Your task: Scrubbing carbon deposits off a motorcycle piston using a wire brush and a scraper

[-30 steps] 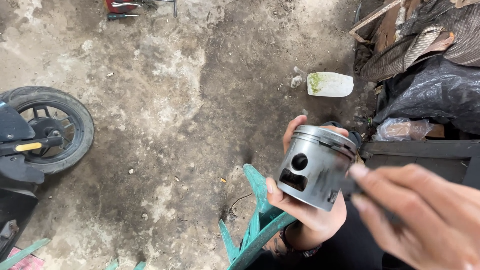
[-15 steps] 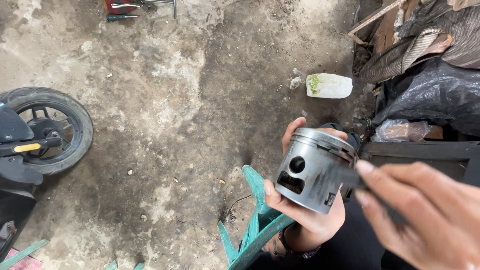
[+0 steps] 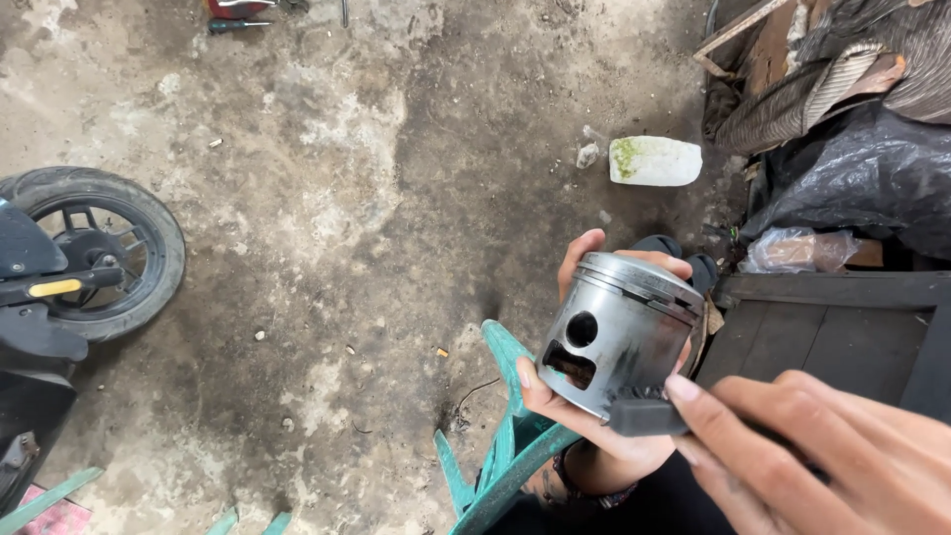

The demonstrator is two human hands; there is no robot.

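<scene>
— What's the grip like from where you sit?

— I see my left hand (image 3: 594,416) cupped under a metal piston (image 3: 619,332), fingers wrapped round its far side and thumb on the near skirt, so it is holding the piston tilted, crown up and away. My right hand (image 3: 842,456) comes in from the lower right corner of the view, fingertips pinched on a small dark block (image 3: 644,411) pressed against the piston's lower rim.

— And where does the piston sit relative to all that?

— Right in the left palm, just above the right fingertips, touching the block. It's held in the air over the dirt floor (image 3: 347,198), above a green chair frame (image 3: 505,446). A scooter wheel (image 3: 99,248) stands at the floor's left edge, a white container (image 3: 654,160) lies well beyond the hands.
</scene>
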